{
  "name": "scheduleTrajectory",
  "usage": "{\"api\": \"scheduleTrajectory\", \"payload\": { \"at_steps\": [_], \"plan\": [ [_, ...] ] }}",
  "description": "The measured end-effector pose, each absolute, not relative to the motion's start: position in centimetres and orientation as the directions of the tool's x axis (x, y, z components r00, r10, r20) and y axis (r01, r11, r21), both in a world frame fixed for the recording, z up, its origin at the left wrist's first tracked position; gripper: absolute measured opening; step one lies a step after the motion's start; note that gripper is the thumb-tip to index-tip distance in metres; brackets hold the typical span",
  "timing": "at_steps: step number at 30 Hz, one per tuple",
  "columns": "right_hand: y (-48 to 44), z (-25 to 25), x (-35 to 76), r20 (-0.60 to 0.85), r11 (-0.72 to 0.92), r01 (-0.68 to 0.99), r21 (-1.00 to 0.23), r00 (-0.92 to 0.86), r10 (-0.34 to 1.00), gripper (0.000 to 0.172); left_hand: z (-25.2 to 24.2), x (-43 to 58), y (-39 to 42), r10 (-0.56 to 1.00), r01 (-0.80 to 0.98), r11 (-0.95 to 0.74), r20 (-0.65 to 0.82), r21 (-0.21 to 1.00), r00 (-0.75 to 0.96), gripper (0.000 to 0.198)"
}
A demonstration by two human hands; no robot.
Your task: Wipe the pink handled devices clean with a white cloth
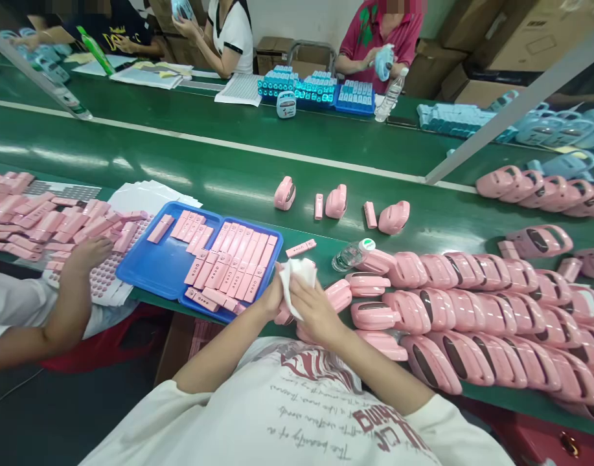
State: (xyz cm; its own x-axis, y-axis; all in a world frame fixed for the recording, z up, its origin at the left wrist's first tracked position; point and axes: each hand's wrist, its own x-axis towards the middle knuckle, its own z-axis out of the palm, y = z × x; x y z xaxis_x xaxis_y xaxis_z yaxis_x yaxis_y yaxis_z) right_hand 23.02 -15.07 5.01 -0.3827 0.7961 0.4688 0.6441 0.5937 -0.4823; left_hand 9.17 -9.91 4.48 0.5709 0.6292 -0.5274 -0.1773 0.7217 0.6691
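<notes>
Close in front of my body, my right hand (320, 314) presses a folded white cloth (297, 275) with its fingers. My left hand (273, 296) is closed at the cloth's left side, around a pink plastic casing (284, 314) that the cloth and fingers mostly cover. Just beyond the cloth lies a small pink stick-shaped piece (301, 248) with dark markings. Left of my hands, a blue tray (146, 264) holds rows of similar pink pieces (245, 262). Pink casings with loop handles (437, 310) are packed in rows on the right.
A clear bottle (350, 255) lies beside the casings. Pink parts (336, 202) stand spaced along the green conveyor (204, 175). At left, a neighbour's hand (90, 251) reaches over piled pink pieces (58, 220). Several people sit opposite with blue parts. A slanted metal post (501, 123) rises at right.
</notes>
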Motion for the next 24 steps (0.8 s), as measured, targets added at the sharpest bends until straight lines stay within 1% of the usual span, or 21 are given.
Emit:
{"api": "scheduleTrajectory", "payload": {
  "at_steps": [1,3,6,7,10,11,12,13,14,15,16,17,18,19,20,21,22,24],
  "plan": [
    [-15.4,4.6,22.8,0.466,0.631,0.642,-0.435,-0.439,0.768,0.04,4.2,9.0,-10.2,0.631,-0.184,0.729,-0.543,0.659,0.554,0.085],
    [-15.7,4.3,22.8,0.453,0.636,0.663,-0.396,-0.462,0.763,0.043,3.8,8.6,-10.7,0.661,-0.19,0.707,-0.542,0.681,0.518,0.09],
    [-15.5,4.4,23.1,0.442,0.542,0.737,-0.404,-0.362,0.821,0.043,3.9,8.4,-11.5,0.699,-0.216,0.661,-0.486,0.718,0.524,0.092],
    [-15.5,4.5,23.1,0.451,0.543,0.736,-0.405,-0.356,0.819,0.042,4.1,8.4,-11.6,0.707,-0.227,0.653,-0.475,0.722,0.524,0.093],
    [-15.7,4.7,23.0,0.497,0.671,0.614,-0.415,-0.464,0.733,0.033,5.2,8.6,-11.4,0.755,-0.272,0.611,-0.445,0.743,0.481,0.096],
    [-15.7,4.7,23.1,0.504,0.685,0.574,-0.448,-0.471,0.724,0.031,5.6,8.6,-11.2,0.771,-0.278,0.592,-0.431,0.756,0.469,0.097],
    [-15.7,4.6,23.4,0.498,0.65,0.559,-0.514,-0.422,0.757,0.03,6.1,8.5,-11.0,0.779,-0.277,0.577,-0.416,0.769,0.469,0.098],
    [-15.5,4.6,23.9,0.466,0.552,0.564,-0.615,-0.305,0.831,0.03,6.6,8.5,-10.9,0.783,-0.273,0.564,-0.399,0.779,0.478,0.097],
    [-15.2,4.7,24.6,0.395,0.395,0.552,-0.735,-0.125,0.91,0.032,7.1,8.4,-10.8,0.785,-0.271,0.552,-0.382,0.789,0.487,0.095],
    [-15.0,4.7,25.4,0.281,0.204,0.488,-0.848,0.089,0.956,0.037,7.6,8.3,-10.7,0.788,-0.269,0.541,-0.368,0.797,0.494,0.091],
    [-14.7,4.8,26.1,0.135,0.022,0.364,-0.931,0.287,0.948,0.044,8.1,8.2,-10.6,0.789,-0.265,0.532,-0.358,0.804,0.499,0.085],
    [-14.5,5.0,26.7,-0.008,-0.106,0.202,-0.974,0.433,0.901,0.05,8.6,8.2,-10.6,0.792,-0.259,0.522,-0.35,0.812,0.5,0.078],
    [-14.4,5.1,27.2,-0.125,-0.17,0.04,-0.985,0.52,0.845,0.054,9.0,8.2,-10.6,0.798,-0.256,0.51,-0.34,0.822,0.498,0.07],
    [-14.3,5.3,27.4,-0.202,-0.18,-0.095,-0.979,0.557,0.806,0.056,9.3,8.2,-10.7,0.802,-0.253,0.5,-0.332,0.828,0.497,0.063],
    [-14.5,5.4,27.4,-0.242,-0.159,-0.193,-0.968,0.566,0.788,0.057,9.6,8.3,-10.8,0.8,-0.251,0.497,-0.327,0.83,0.502,0.055],
    [-14.6,5.6,27.2,-0.26,-0.132,-0.258,-0.957,0.563,0.785,0.057,9.8,8.4,-11.0,0.798,-0.253,0.499,-0.325,0.829,0.508,0.049],
    [-14.9,5.7,26.9,-0.265,-0.113,-0.293,-0.949,0.555,0.788,0.056,9.9,8.5,-11.1,0.796,-0.258,0.501,-0.323,0.826,0.512,0.045],
    [-15.6,6.0,26.0,-0.269,-0.112,-0.307,-0.945,0.536,0.8,0.053,10.1,8.8,-11.5,0.789,-0.253,0.508,-0.326,0.824,0.521,0.041]
  ]
}}
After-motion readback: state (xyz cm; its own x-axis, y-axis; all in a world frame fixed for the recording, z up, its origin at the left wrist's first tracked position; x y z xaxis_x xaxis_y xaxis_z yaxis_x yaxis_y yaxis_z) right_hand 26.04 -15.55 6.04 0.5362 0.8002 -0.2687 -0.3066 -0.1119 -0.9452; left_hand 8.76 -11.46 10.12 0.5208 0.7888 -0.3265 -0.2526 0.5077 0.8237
